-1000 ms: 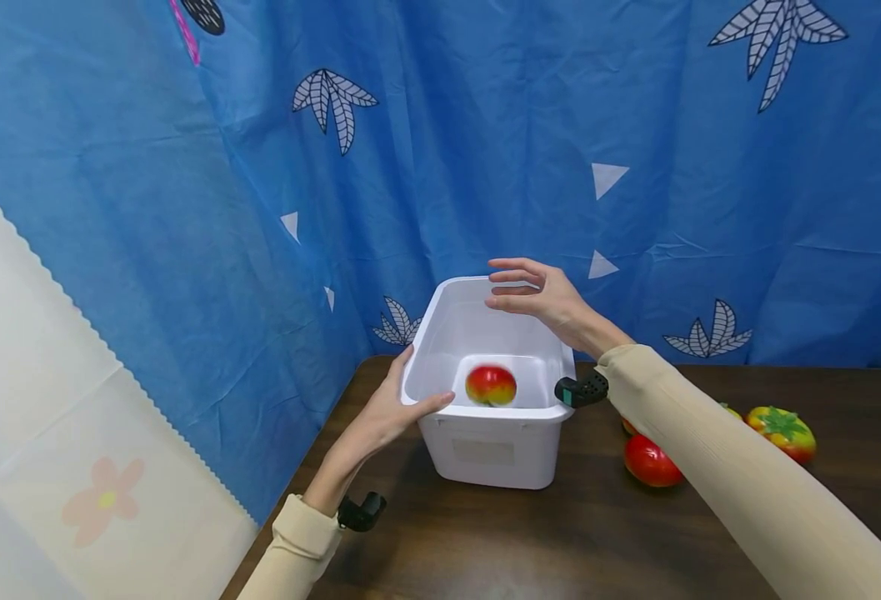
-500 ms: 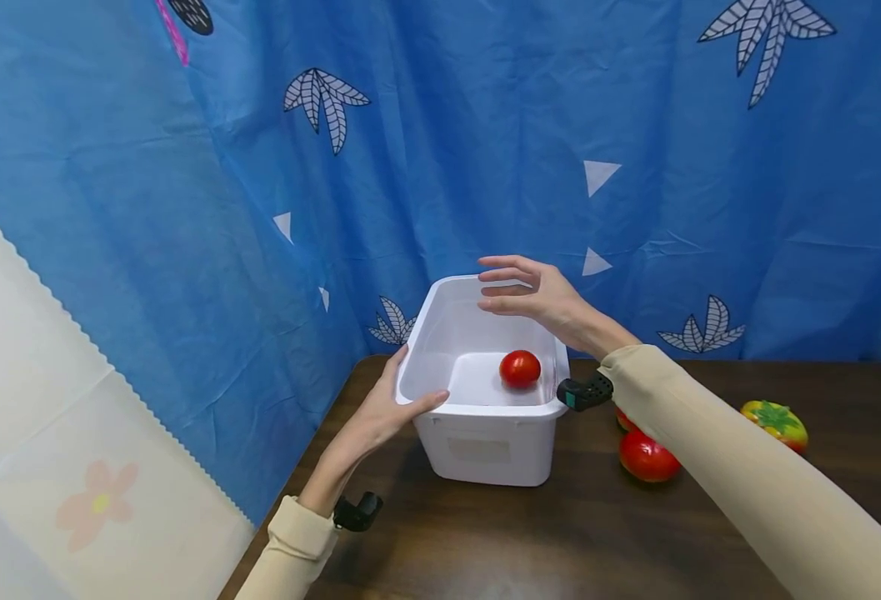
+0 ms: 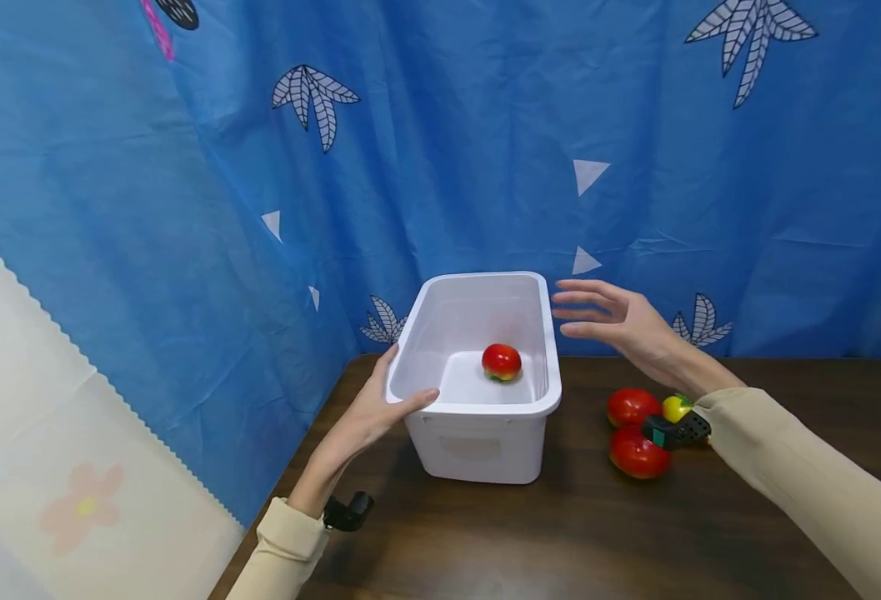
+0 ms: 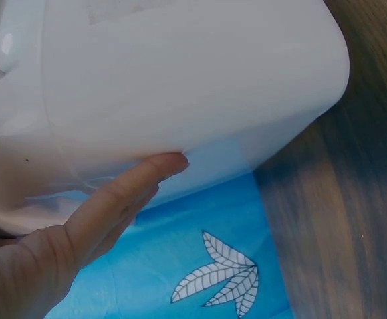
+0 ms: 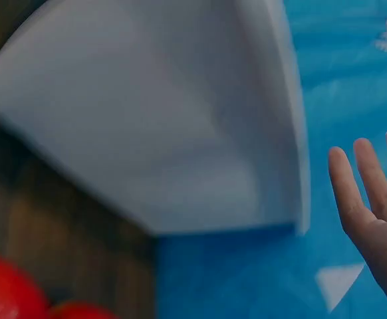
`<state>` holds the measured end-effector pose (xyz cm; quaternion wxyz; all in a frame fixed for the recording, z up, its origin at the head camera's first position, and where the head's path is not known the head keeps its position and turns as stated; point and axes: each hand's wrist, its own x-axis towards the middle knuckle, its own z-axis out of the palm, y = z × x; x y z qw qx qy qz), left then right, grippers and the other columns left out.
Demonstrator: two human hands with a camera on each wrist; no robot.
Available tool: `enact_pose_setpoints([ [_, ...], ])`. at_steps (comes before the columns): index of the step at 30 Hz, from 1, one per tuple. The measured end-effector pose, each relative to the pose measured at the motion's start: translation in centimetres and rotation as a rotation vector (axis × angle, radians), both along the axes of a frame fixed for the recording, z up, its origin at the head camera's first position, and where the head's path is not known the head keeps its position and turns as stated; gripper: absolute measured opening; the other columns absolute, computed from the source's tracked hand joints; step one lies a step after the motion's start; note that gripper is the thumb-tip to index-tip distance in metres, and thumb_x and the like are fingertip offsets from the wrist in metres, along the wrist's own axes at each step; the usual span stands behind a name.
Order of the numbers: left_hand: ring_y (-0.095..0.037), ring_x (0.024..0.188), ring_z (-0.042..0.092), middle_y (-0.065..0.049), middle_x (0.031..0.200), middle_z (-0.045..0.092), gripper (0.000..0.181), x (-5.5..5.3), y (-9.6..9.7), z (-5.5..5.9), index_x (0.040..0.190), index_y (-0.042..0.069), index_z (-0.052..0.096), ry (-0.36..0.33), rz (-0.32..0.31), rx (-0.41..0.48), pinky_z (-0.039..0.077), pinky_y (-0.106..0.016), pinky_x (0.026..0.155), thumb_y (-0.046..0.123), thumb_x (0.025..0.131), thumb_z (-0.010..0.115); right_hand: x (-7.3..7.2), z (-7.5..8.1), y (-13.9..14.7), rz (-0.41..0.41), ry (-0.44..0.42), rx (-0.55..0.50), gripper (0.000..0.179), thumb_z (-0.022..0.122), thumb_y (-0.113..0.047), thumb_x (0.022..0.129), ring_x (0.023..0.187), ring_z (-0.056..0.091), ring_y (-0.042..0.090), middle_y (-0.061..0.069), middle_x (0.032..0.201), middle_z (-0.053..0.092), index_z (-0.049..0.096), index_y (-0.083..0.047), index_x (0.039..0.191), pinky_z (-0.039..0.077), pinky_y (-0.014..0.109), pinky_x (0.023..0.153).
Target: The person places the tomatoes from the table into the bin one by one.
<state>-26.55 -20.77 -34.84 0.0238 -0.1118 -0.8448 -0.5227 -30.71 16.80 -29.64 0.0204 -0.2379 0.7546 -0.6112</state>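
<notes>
A white plastic bin point(image 3: 478, 446) stands on the table, and a glossy red fruit point(image 3: 502, 362) with a yellow-green underside lies inside it. My left hand point(image 3: 371, 414) grips the bin's near left corner, thumb over the rim and fingers along the outer wall. In the left wrist view those fingers point(image 4: 124, 199) lie against the side wall. My right hand point(image 3: 620, 321) is in the air just right of the bin, holding nothing, with its fingers loosely bent. In the right wrist view the spread fingers point(image 5: 378, 189) are apart from the bin's wall point(image 5: 147, 119).
Two red fruits point(image 3: 638, 452) lie on the dark wooden table point(image 3: 590, 533) right of the bin, beside a yellow one point(image 3: 676, 407) partly behind the right wrist's camera point(image 3: 676, 431). A blue curtain point(image 3: 485, 167) hangs behind the table.
The red fruit has rolled about on the bin's floor, first right, then slightly back left. My right hand has moved from above the bin out to its right. The left hand keeps its grip.
</notes>
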Motion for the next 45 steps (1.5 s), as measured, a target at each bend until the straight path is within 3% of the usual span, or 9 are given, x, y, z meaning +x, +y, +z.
enact_pose_setpoints([
  [7,-0.043,0.137,0.047,-0.021,0.163,0.035,0.107,0.0,-0.3,0.2,0.167,0.009,0.013,-0.006,0.003,-0.016,0.045,-0.06,0.111,0.041,0.09,0.081,1.6,-4.6,3.9,-0.002,-0.038,0.036,0.064,0.07,-0.016,0.101,0.126,0.063,0.01,0.018,0.153,0.052,0.041,-0.011,0.158,0.058,0.034,0.097],
  [12,-0.042,0.139,0.046,-0.02,0.164,0.033,0.108,-0.1,-0.3,0.1,0.167,0.011,0.013,-0.004,0.001,-0.019,0.044,-0.061,0.112,0.042,0.09,0.081,2.6,-7.4,5.8,-0.03,-0.031,0.11,0.063,0.071,-0.018,0.1,0.126,0.063,0.012,0.019,0.149,0.057,0.044,-0.006,0.156,0.059,0.038,0.096],
  [16,-0.043,0.139,0.047,-0.021,0.164,0.033,0.108,0.0,-0.4,0.1,0.167,0.012,0.013,0.0,-0.005,-0.016,0.044,-0.062,0.112,0.043,0.09,0.081,3.2,-9.0,6.8,-0.06,-0.038,0.151,0.061,0.07,-0.019,0.1,0.13,0.061,0.024,0.023,0.149,0.056,0.046,-0.006,0.155,0.06,0.045,0.095],
  [21,-0.043,0.138,0.048,-0.021,0.163,0.035,0.108,0.1,-0.4,0.1,0.167,0.012,0.013,0.004,-0.001,-0.021,0.045,-0.062,0.111,0.044,0.09,0.081,3.6,-10.3,7.3,-0.026,-0.021,0.16,0.059,0.071,-0.014,0.099,0.13,0.059,0.04,0.025,0.147,0.057,0.048,-0.003,0.152,0.061,0.039,0.091],
  [27,-0.043,0.136,0.049,-0.021,0.161,0.036,0.107,0.1,-0.1,0.0,0.167,0.011,0.013,0.008,-0.006,-0.023,0.047,-0.061,0.109,0.043,0.09,0.081,4.0,-11.4,7.9,-0.021,-0.01,0.175,0.058,0.075,-0.013,0.097,0.126,0.064,0.032,0.027,0.145,0.058,0.053,0.0,0.149,0.06,0.027,0.088],
  [33,-0.043,0.137,0.049,-0.021,0.162,0.036,0.108,0.1,0.0,0.2,0.167,0.011,0.014,0.009,0.0,-0.028,0.046,-0.061,0.11,0.043,0.089,0.081,4.4,-12.4,8.3,-0.007,0.016,0.264,0.056,0.078,-0.015,0.095,0.125,0.06,0.046,0.028,0.14,0.061,0.057,0.002,0.145,0.059,0.025,0.087],
  [37,-0.043,0.137,0.049,-0.021,0.163,0.035,0.108,0.1,0.0,0.2,0.167,0.011,0.013,0.008,-0.005,-0.025,0.046,-0.061,0.111,0.043,0.09,0.081,4.5,-13.5,8.2,-0.029,0.083,0.355,0.055,0.082,-0.017,0.091,0.122,0.06,0.045,0.024,0.136,0.065,0.062,-0.001,0.139,0.056,0.022,0.087],
  [40,-0.043,0.137,0.049,-0.021,0.163,0.035,0.108,0.1,0.1,0.2,0.167,0.011,0.013,0.007,-0.008,-0.024,0.045,-0.06,0.111,0.043,0.09,0.081,4.6,-14.2,8.3,-0.048,0.125,0.398,0.052,0.084,-0.017,0.089,0.118,0.062,0.041,0.021,0.133,0.066,0.066,-0.002,0.135,0.056,0.026,0.087],
  [45,-0.044,0.137,0.048,-0.021,0.163,0.035,0.108,0.1,0.0,0.2,0.167,0.011,0.012,0.006,-0.011,-0.021,0.046,-0.061,0.111,0.043,0.09,0.081,4.7,-14.4,8.4,-0.08,0.125,0.441,0.05,0.085,-0.018,0.088,0.117,0.061,0.044,0.02,0.131,0.068,0.068,-0.003,0.132,0.059,0.05,0.089],
])
